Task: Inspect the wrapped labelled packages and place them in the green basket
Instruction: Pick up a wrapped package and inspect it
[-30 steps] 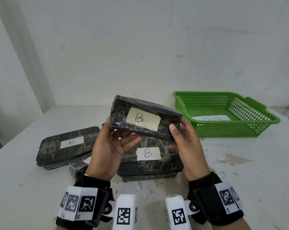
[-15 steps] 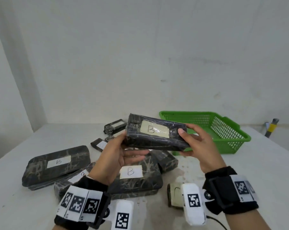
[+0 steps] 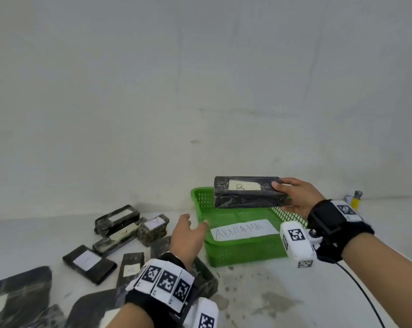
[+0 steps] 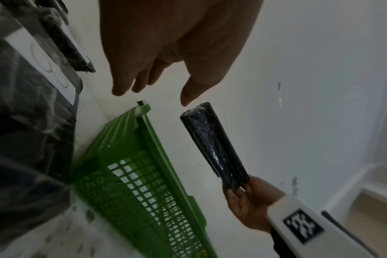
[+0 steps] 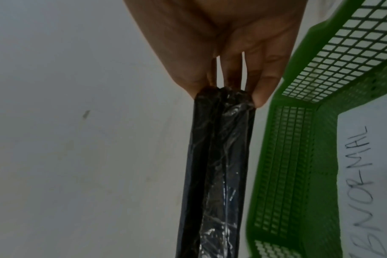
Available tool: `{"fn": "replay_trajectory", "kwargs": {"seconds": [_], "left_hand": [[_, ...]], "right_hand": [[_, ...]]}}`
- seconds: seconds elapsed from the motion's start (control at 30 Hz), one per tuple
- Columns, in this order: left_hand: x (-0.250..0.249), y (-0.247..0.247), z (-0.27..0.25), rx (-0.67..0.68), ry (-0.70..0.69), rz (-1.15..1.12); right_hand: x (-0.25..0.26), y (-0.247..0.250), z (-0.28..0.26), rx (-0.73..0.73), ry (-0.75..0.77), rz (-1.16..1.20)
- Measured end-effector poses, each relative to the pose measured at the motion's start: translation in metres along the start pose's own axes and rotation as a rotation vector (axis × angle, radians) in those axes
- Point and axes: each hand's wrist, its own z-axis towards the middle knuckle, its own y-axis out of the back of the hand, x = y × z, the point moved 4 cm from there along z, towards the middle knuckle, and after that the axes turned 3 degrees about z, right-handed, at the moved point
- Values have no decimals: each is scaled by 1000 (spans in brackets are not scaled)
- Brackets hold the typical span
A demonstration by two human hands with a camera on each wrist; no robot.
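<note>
My right hand (image 3: 292, 195) grips one end of a black wrapped package (image 3: 246, 194) with a white label marked B, thumb on top and fingers under it. The package (image 4: 214, 148) hangs level above the green basket (image 3: 238, 253), over its far half. In the right wrist view the package (image 5: 219, 167) runs away from my fingers (image 5: 263, 90) beside the basket wall (image 5: 285, 167). My left hand (image 3: 188, 235) is empty, fingers relaxed, hovering just left of the basket's near-left corner. The basket floor carries a paper sign reading ABNORMAL (image 3: 241, 229).
Several more black wrapped packages with white labels lie on the white table left of the basket, among them one marked A (image 3: 154, 227) and a flat one (image 3: 89, 263). A small yellow object (image 3: 355, 200) stands far right by the wall. A cable (image 3: 363, 294) trails from my right wrist.
My left hand let go of the package and dropped toward the table. My right hand carried the package rightward and now holds it alone above the basket. My head turned right.
</note>
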Motion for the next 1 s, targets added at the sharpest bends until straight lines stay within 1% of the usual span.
{"fn": "replay_trajectory", "kwargs": {"seconds": [0.1, 0.23, 0.3, 0.4, 0.57, 0.63, 0.67, 0.7, 0.73, 0.8, 0.87, 0.93, 1.0], "left_hand": [[11, -9, 23, 17, 2, 39], [27, -16, 36, 62, 76, -137], [28, -18, 36, 82, 77, -175], [27, -20, 38, 107, 51, -185], [30, -22, 42, 128, 34, -172], [32, -22, 43, 136, 40, -184], [31, -22, 43, 139, 41, -189], [31, -23, 43, 142, 41, -192], [32, -22, 43, 144, 41, -192], [32, -22, 43, 148, 38, -196], [34, -23, 44, 150, 41, -205], [36, -22, 46, 147, 49, -221], [37, -23, 46, 147, 54, -236]], "right_hand": [[-15, -14, 43, -8, -87, -86], [-38, -43, 82, 20, -158, -168], [-50, -53, 98, 14, -177, -208], [-59, -66, 106, 35, -200, -280], [-72, -77, 116, 108, -295, -557], [-79, -75, 121, 104, -301, -620], [-83, -73, 127, 102, -276, -650], [-84, -71, 129, 97, -272, -650], [-86, -71, 130, 94, -290, -596], [-93, -69, 131, 93, -354, -511], [-96, -70, 127, 134, -415, -498], [-96, -69, 125, 168, -418, -518], [-94, -67, 123, 145, -394, -552]]}}
